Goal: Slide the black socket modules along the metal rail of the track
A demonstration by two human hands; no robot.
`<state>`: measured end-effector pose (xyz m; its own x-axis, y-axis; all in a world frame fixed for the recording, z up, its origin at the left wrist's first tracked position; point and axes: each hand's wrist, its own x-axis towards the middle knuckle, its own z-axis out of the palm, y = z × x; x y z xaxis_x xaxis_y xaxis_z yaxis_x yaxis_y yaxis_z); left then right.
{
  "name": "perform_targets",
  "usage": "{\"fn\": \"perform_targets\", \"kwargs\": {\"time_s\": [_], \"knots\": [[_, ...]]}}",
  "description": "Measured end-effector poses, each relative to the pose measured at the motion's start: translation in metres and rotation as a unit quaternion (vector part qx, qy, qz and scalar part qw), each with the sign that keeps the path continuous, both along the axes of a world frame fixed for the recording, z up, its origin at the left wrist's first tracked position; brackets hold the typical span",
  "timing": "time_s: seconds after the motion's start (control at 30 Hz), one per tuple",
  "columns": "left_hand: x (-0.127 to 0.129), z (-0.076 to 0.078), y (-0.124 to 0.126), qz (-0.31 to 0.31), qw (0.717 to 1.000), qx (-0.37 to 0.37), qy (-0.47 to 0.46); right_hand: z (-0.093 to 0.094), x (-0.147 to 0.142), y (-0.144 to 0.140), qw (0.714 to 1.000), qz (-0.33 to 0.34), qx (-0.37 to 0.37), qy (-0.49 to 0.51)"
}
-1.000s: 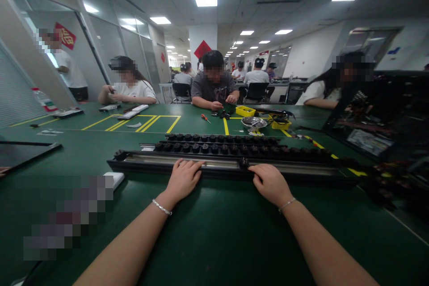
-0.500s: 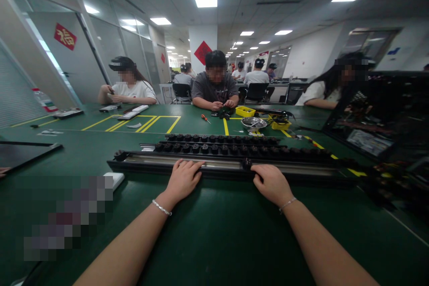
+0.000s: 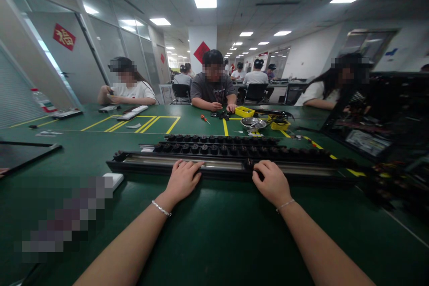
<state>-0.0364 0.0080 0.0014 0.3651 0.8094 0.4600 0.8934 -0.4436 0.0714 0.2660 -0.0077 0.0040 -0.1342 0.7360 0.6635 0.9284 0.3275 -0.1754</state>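
Head view, rail: a long black rail (image 3: 221,164) with a bright metal strip along its top is lying on the green table (image 3: 208,232), its long axis running left to right across the person's front, square to both forearms.
Head view, roller strips: two rows of black round parts (image 3: 234,147) are lying just behind the rail and parallel to it, away from the person.
Head view, left hand: the left hand (image 3: 182,181) is resting palm down on the near edge of the rail, left of its middle; its fingers (image 3: 192,167) are lying flat and spread over the top, closed around nothing, simply pressing.
Head view, right hand: the right hand (image 3: 272,183) is sitting on the rail right of the middle, its fingers (image 3: 259,169) curling toward a small black slider (image 3: 248,164) on the metal strip; whether they are pinching it or only touching it cannot be told.
Head view, key relation: the slider is lying just off the right hand's fingertips, on their left and between the two hands; the right hand is much the nearer, the left being well apart from it along the rail.
Head view, surroundings: a white flat object (image 3: 113,179) is lying near the rail's left end; a yellow bin (image 3: 244,111) and a metal bowl (image 3: 254,124) are standing farther back, where other people are sitting at work.
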Motion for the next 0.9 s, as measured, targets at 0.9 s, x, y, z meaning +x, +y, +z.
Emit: {"fn": "perform_targets", "kwargs": {"time_s": [0.9], "knots": [[0.000,0.001,-0.001,-0.004,1.000,0.000,-0.009,0.001,-0.012,0.009,0.988,-0.145,-0.028,0.050]]}}
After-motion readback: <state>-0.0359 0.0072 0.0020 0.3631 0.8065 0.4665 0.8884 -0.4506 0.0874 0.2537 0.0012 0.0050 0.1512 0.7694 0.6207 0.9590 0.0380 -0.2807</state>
